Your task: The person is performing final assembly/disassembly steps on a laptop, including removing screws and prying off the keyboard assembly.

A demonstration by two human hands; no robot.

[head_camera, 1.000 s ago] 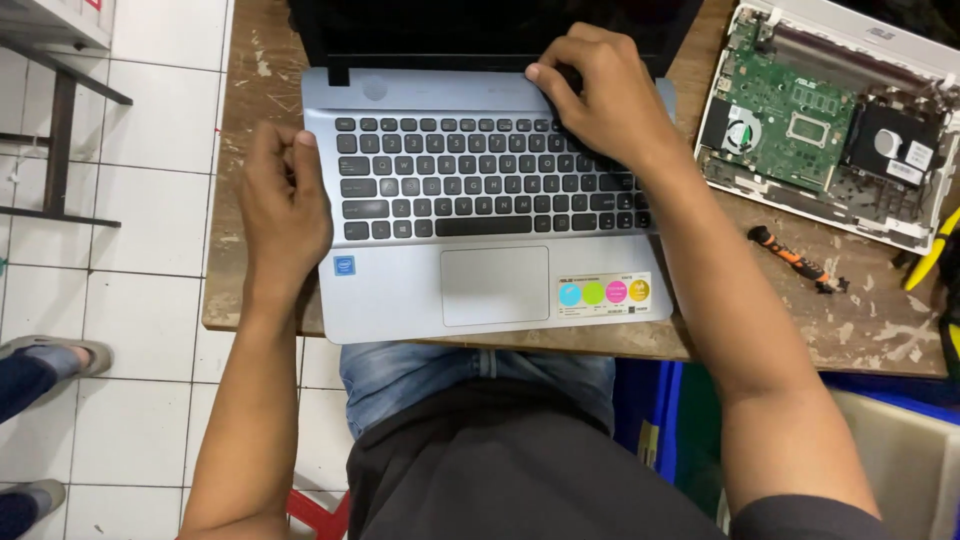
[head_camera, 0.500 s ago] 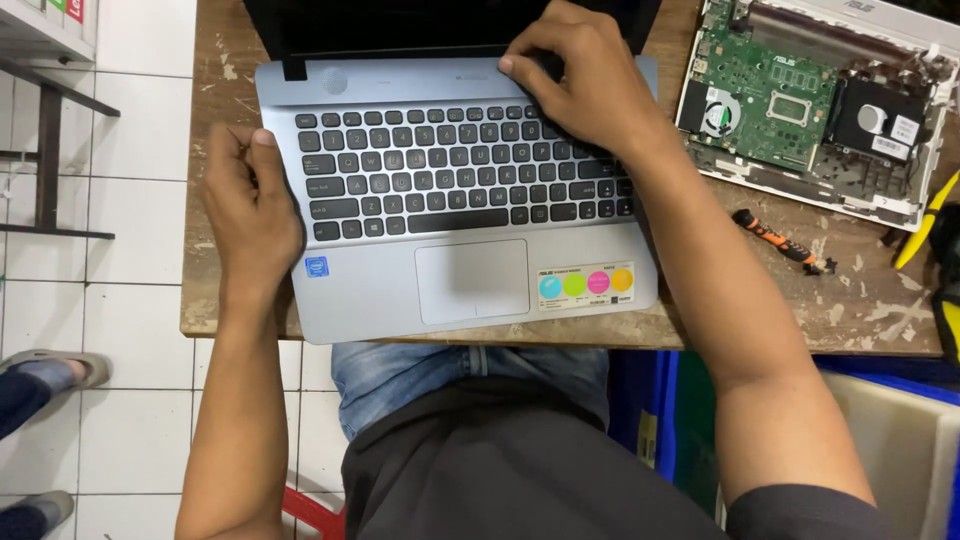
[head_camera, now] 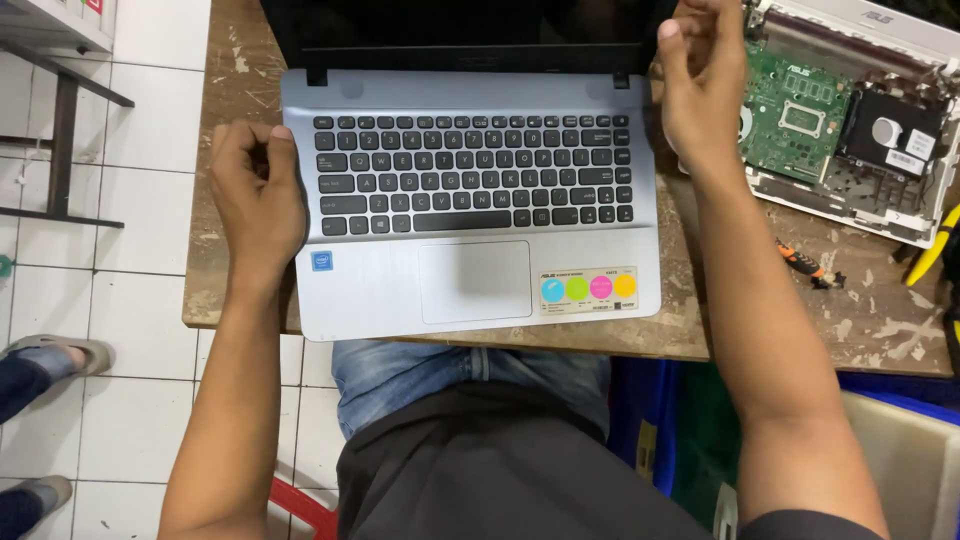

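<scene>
laptop (head_camera: 470, 215): open on the worktop (head_camera: 700, 300)
left hand (head_camera: 255, 195): loosely curled, empty, touching laptop's left edge
right hand (head_camera: 700, 85): half-open, empty, off laptop's right corner
step: steadying, handling the laptop

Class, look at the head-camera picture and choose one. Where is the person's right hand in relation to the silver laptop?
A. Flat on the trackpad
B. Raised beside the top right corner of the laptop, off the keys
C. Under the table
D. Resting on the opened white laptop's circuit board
B: the right hand is lifted at the silver laptop's upper right corner, fingers curled, clear of the keyboard and trackpad.
</scene>
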